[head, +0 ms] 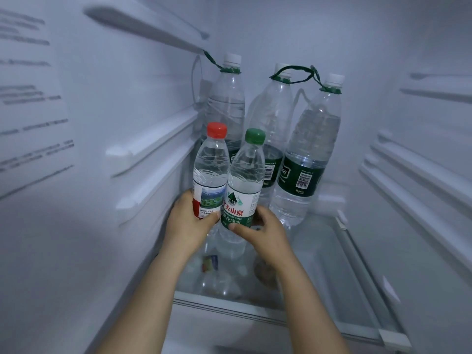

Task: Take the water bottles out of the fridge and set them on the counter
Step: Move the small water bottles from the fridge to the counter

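A: Fingers?

B: L hand: thumb + fingers wrap the red-cap bottle at its label. R hand wraps the green-cap bottle low on its label.

A: Where are they?

B: Upright, touching side by side, inside the fridge, over the glass shelf, in front of 3 big bottles. Can't tell if they're lifted yet.

A: Tips?

B: Prob. best: draw both straight back, kept upright, clear of the shelf's front edge. Grip firm, since cold plastic may be slick.

Small red-capped bottle, green-capped bottle touching at its 3 o'clock; both clear, upright, held at the label. Three large white-capped bottles upright behind, 12 o'clock.
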Demonstrator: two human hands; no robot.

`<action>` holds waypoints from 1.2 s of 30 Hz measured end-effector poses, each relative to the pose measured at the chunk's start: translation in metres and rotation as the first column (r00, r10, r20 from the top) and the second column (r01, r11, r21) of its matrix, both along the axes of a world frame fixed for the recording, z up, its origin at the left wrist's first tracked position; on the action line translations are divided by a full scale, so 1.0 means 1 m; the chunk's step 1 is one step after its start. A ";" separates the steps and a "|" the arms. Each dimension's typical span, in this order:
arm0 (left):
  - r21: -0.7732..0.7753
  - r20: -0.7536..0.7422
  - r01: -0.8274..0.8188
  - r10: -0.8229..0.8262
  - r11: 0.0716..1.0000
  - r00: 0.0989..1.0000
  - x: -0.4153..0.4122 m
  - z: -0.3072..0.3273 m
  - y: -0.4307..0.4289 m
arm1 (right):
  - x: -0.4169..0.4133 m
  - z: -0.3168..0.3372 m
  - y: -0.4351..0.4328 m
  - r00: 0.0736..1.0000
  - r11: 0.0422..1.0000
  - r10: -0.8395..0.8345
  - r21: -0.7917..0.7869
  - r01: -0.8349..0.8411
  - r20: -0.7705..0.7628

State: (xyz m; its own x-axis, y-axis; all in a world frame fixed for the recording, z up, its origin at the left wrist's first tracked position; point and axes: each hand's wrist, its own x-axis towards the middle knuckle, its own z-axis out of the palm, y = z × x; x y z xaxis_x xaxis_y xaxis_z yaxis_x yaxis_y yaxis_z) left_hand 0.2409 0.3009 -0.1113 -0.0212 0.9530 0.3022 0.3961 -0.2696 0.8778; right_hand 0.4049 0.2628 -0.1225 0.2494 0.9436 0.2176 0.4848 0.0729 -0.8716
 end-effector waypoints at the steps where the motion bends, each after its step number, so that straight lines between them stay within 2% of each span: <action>1: -0.008 0.001 0.011 -0.011 1.000 1.000 -0.002 0.000 -0.002 | 0.000 0.001 -0.004 1.000 1.000 0.011 -0.007 -0.011 -0.025; 4: -0.040 0.013 0.069 -0.069 0.997 0.998 -0.009 0.002 -0.018 | -0.001 0.001 -0.022 0.992 0.999 0.030 -0.035 -0.035 -0.125; 10: -0.119 0.092 0.225 -0.215 0.967 0.972 -0.020 0.001 -0.055 | 0.006 0.010 -0.061 0.986 0.993 0.047 -0.099 -0.064 -0.160; 16: -0.131 0.158 0.271 -0.250 0.954 0.955 -0.019 -0.003 -0.058 | 0.008 0.028 -0.074 0.961 0.994 0.111 0.006 -0.113 -0.255; 21: -0.108 0.272 0.333 -0.294 0.937 0.916 -0.020 0.008 -0.057 | 0.000 0.032 -0.076 0.955 0.993 0.122 0.039 -0.116 -0.269; 26: -0.075 0.308 0.365 -0.326 0.928 0.894 -0.023 0.011 -0.063 | -0.004 0.034 -0.083 0.975 0.998 0.042 0.057 -0.030 -0.217; 32: -0.009 0.283 0.405 -0.386 0.914 0.878 -0.026 0.009 -0.082 | -0.008 0.032 -0.101 0.987 0.995 -0.051 0.078 0.064 -0.154; 36: 0.009 0.341 0.411 -0.389 0.912 0.856 -0.030 0.015 -0.096 | -0.012 0.035 -0.116 0.983 0.988 -0.090 0.111 0.108 -0.161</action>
